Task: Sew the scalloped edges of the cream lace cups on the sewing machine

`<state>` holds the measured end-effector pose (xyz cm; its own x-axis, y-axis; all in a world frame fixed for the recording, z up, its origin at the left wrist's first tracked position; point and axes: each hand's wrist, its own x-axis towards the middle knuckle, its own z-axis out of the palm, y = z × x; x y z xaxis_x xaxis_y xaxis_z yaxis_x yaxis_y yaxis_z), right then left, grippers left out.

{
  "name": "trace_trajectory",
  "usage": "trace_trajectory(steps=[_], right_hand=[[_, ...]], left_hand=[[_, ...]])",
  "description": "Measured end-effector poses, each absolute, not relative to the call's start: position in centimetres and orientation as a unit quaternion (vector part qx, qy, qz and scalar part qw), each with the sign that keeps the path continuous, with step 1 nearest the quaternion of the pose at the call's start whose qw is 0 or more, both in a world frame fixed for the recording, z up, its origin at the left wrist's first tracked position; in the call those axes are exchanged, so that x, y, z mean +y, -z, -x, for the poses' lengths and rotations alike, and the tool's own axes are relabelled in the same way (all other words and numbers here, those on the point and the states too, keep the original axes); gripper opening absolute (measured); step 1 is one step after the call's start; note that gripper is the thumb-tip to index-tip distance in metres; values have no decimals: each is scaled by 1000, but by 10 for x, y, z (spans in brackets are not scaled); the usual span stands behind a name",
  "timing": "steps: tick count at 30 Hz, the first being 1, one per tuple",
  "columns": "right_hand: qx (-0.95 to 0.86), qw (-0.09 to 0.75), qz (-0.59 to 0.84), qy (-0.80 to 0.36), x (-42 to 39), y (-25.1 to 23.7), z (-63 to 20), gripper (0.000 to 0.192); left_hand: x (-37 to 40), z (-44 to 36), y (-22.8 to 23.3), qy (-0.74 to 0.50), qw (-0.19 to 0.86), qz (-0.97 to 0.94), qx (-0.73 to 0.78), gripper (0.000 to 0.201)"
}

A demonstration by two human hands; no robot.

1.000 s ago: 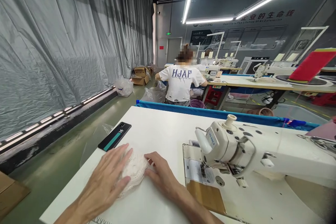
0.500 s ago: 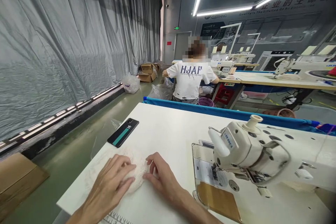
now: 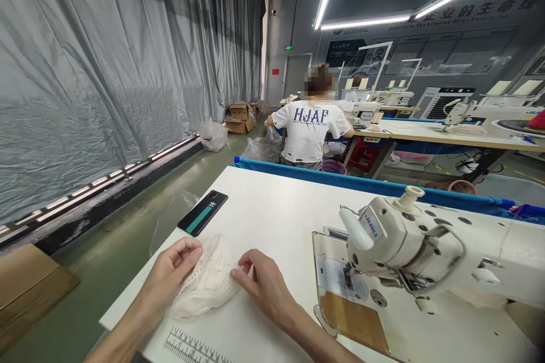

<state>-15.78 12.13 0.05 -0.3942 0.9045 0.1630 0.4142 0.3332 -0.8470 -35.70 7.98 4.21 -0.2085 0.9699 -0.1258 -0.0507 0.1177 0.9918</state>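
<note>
A small piece of white lace lies at the near left of the white tabletop, pinned flat from both sides. The left hand pinches its far edge in a narrow grip; the right hand pinches its right edge. A phone lies beyond. The sewing machine reads "JUKI"; a seated person's shirt reads "HJAF".

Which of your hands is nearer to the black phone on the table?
Left. The left hand pinches the lace piece just in front of the black phone, a short gap away. The right hand grips the lace's other edge, farther toward the sewing machine.
</note>
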Motion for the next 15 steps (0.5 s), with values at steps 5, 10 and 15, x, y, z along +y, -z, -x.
trace_trajectory(steps=[5,10,15], right_hand=[[-736,330,469,-359,119,-4,168,10],[-724,384,447,-358,119,-14,175,8],[-684,444,373,-442,118,-33,190,12]], left_hand=[[80,369,-52,-639,534,-256,490,35],[77,388,-53,-720,504,-174,444,12],[72,403,-61,-776,466,-137,402,23]])
